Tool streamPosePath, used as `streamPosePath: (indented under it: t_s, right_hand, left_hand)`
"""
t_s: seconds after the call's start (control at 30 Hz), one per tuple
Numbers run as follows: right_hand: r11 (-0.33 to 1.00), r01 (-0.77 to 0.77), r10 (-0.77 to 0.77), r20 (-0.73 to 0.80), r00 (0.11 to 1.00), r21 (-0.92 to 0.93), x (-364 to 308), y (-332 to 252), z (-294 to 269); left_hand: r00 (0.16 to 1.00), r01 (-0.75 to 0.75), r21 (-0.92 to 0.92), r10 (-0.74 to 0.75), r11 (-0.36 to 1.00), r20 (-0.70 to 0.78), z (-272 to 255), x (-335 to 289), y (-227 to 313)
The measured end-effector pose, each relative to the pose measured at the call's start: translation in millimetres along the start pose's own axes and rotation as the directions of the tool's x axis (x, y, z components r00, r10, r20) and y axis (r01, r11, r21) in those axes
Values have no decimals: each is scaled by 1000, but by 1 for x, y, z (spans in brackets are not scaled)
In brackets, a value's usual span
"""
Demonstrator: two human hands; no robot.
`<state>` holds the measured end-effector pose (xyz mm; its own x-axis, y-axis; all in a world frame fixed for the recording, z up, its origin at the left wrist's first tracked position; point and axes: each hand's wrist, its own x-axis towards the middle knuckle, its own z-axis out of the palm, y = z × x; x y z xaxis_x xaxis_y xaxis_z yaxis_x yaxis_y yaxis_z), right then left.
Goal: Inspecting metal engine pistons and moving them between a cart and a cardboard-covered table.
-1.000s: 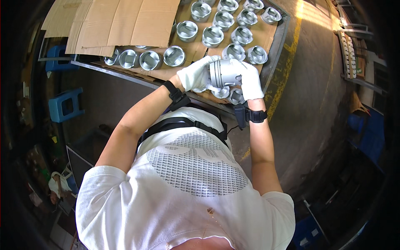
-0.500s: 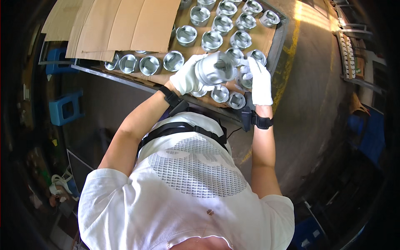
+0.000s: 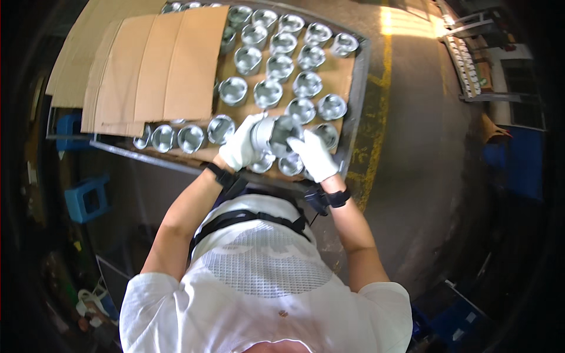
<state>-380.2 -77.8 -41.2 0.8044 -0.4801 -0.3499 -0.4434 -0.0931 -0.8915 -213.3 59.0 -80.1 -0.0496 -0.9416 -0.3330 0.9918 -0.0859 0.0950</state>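
A silvery metal piston [image 3: 266,136] is held on its side above the cart, its hollow end turned to the right. My left hand [image 3: 241,146], in a white glove, is closed around its left part. The white-gloved right hand [image 3: 318,156] is at the hollow end, its fingertips closed on the skirt edge; part of that grip is hard to see. Several more pistons [image 3: 268,94] stand in loose rows on the brown cardboard [image 3: 338,76] beneath and beyond my hands.
Folded cardboard sheets [image 3: 147,65] cover the left part of the metal-edged cart [image 3: 360,88]. A blue stool [image 3: 87,199] stands at the left. Right of the cart runs a yellow floor line [image 3: 376,129]. At the far right is a rack [image 3: 462,65] of small light parts.
The view has shifted, so the cart appears lower and further left. My right hand, formerly upright beside the piston, has swung inward, and its fingers now meet the hollow end.
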Motion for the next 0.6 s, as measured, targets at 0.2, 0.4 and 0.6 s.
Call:
streamPosePath:
  t_s: [0.2, 0.4, 0.6]
  right_hand:
    - [910, -178, 206, -36, 978, 374, 16, 5, -56]
    - [981, -26, 93, -350, 932, 192, 104, 38, -148]
    - [797, -222, -119, -507, 853, -561, 197, 136, -205]
  left_hand:
    - [968, 248, 216, -252, 944, -8, 22, 6, -6]
    - [988, 144, 266, -121, 953, -100, -4, -14, -4]
    - [971, 140, 301, -71, 943, -230, -19, -31, -6]
